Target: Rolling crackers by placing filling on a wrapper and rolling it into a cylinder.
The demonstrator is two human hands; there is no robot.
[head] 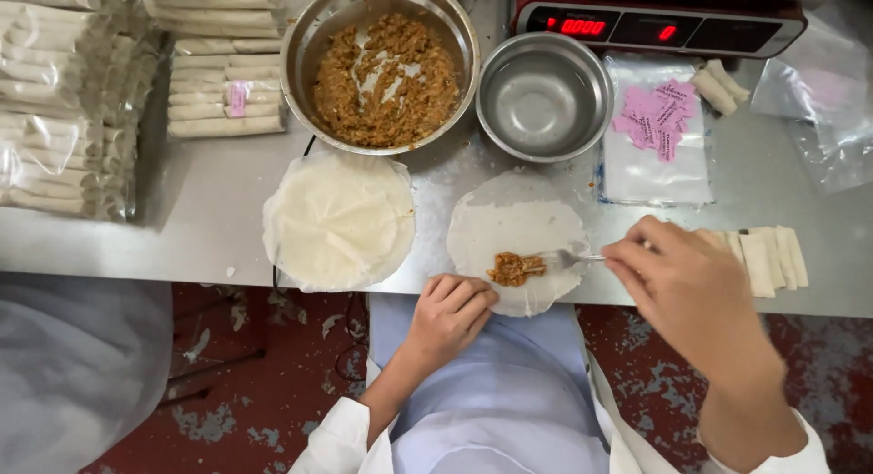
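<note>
A round thin wrapper (516, 221) lies flat at the steel table's front edge. A small heap of brown filling (513, 269) sits on its near part. My right hand (687, 283) holds a fork (568, 257) whose tines touch the filling. My left hand (450, 312) rests curled on the wrapper's near edge, just left of the filling. A stack of round wrappers (338, 221) lies to the left. Behind it stands a big steel bowl (309, 28) of brown filling.
An empty smaller steel bowl (544, 96) stands before a scale (659, 19) with red digits. Several finished rolls (768, 258) lie at the right, bagged rolls (64, 101) at the left. A clear bag with pink labels (657, 119) lies behind.
</note>
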